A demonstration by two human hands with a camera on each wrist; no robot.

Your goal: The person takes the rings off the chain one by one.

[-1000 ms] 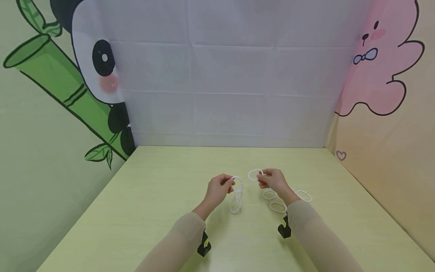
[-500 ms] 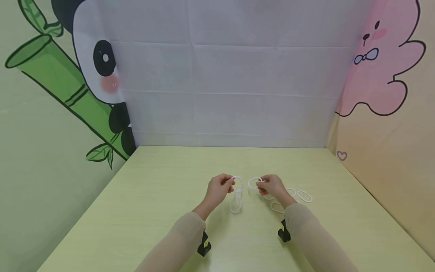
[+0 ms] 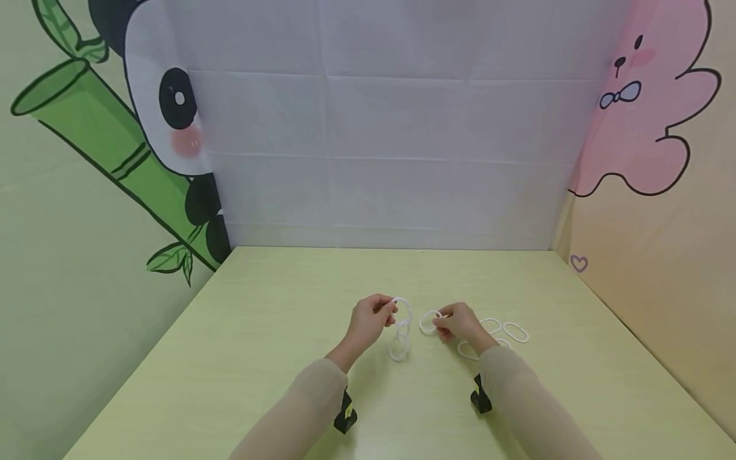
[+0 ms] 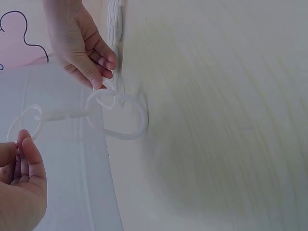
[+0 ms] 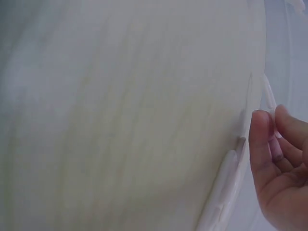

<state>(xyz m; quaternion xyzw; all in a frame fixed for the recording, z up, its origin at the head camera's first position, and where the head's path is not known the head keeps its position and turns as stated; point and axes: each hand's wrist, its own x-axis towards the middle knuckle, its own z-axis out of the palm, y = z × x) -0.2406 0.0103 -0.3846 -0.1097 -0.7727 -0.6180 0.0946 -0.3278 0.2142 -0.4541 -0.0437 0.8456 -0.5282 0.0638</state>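
My left hand point(image 3: 370, 317) pinches the top ring of a short chain of white oval plastic links point(image 4: 122, 136) between thumb and fingers. The chain hangs down over the table, with its middle link edge-on in the left wrist view. To the right, my right hand point(image 3: 460, 322) pinches a single white plastic link point(image 3: 421, 323) by its right side. That link points toward the chain and stands apart from it in the head view. Several loose white links point(image 3: 526, 334) lie on the table behind and below the right hand, partly hidden by the wrist and sleeve.
The pale yellow tabletop point(image 3: 230, 358) runs back to a white creased panel point(image 3: 391, 160). Painted walls stand at both sides, with a panda and bamboo point(image 3: 86, 115) left and a pink animal point(image 3: 638, 140) right. Black devices point(image 3: 345, 415) hang under both wrists.
My right hand has come down and slightly toward me with the single link, over the loose links. My left hand and the hanging chain have stayed in place.
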